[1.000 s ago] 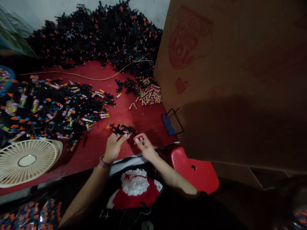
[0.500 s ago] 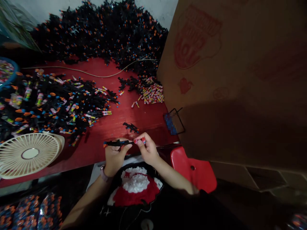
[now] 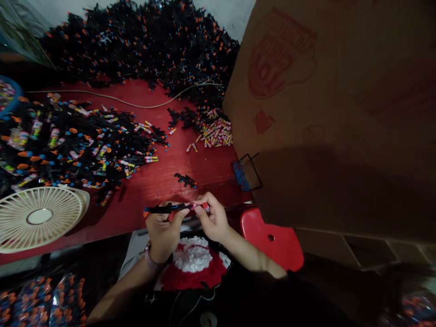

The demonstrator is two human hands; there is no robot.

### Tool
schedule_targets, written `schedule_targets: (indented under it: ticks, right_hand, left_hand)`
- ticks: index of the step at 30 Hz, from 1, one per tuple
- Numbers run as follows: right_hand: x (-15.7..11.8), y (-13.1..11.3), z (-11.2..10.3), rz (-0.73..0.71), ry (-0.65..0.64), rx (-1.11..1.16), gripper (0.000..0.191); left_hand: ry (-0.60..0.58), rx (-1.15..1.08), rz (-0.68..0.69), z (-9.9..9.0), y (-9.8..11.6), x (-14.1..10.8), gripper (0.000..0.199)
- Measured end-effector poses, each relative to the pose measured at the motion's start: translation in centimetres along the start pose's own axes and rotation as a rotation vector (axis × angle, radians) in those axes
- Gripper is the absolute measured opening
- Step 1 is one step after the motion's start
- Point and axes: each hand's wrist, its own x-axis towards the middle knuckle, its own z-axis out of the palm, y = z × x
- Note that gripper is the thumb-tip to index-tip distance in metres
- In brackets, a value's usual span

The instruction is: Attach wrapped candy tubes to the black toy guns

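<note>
So, both forearms angle in over the red table (image 3: 160,188), left hand (image 3: 163,234) clenched round a black plastic toy part (image 3: 166,208), right hand (image 3: 211,218) pinching a striped tube (image 3: 203,206) at its end. One loose black part (image 3: 185,180) lies just ahead, then a small pile of tubes (image 3: 214,130), with plenty unsorted in the mixed pile (image 3: 78,145) and a huge black heap (image 3: 136,50) behind.

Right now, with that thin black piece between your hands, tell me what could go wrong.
The thin black plastic piece is held only in the fingers of the left hand and right hand, close to the edge of the red table, so it could slip and drop off the edge. The loose heap of black pieces lies right beside the fan, so some pieces might slide against or into its grille.
</note>
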Motion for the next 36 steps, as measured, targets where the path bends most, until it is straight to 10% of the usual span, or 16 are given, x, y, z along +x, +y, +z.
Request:
schedule_targets:
  ticks: [11, 14, 18, 21, 24, 28, 32, 36]
  right_hand:
    - [0.4, 2.2, 0.7, 0.062, -0.057, -0.124, 0.035]
    - [2.7, 4.1, -0.8, 0.111, -0.058, -0.150, 0.039]
    - [4.7, 8.1, -3.2, 0.175, 0.209, -0.361, 0.043]
    - [4.4, 11.0, -3.8, 0.195, 0.192, -0.451, 0.038]
    - [3.7, 12.8, -3.5, 0.174, 0.167, -0.467, 0.036]
    - [3.6, 13.4, -3.6, 0.162, 0.218, -0.449, 0.041]
    - [3.8, 13.3, -4.5, 0.124, 0.221, -0.371, 0.044]
    - [3.7, 12.6, -4.9, 0.123, 0.232, -0.267, 0.045]
  left_hand:
    - [0.000, 0.024, -0.016, 0.9, -3.1, 1.2, 0.024]
    - [0.156, 0.095, 0.108, -1.5, -1.5, 6.9, 0.033]
    - [0.551, 0.697, 0.213, -9.4, 4.6, 18.9, 0.023]
    - [0.617, 0.980, 0.060, -12.9, 8.3, 25.2, 0.073]
    - [0.362, 1.058, 0.237, -10.1, 7.5, 25.3, 0.087]
    - [-0.582, 1.023, 0.466, -0.9, 0.1, 18.2, 0.052]
    - [-0.709, 0.961, 0.307, 4.0, -6.2, 12.3, 0.049]
    - [-0.633, 0.822, 0.183, 2.6, -7.8, 11.6, 0.029]
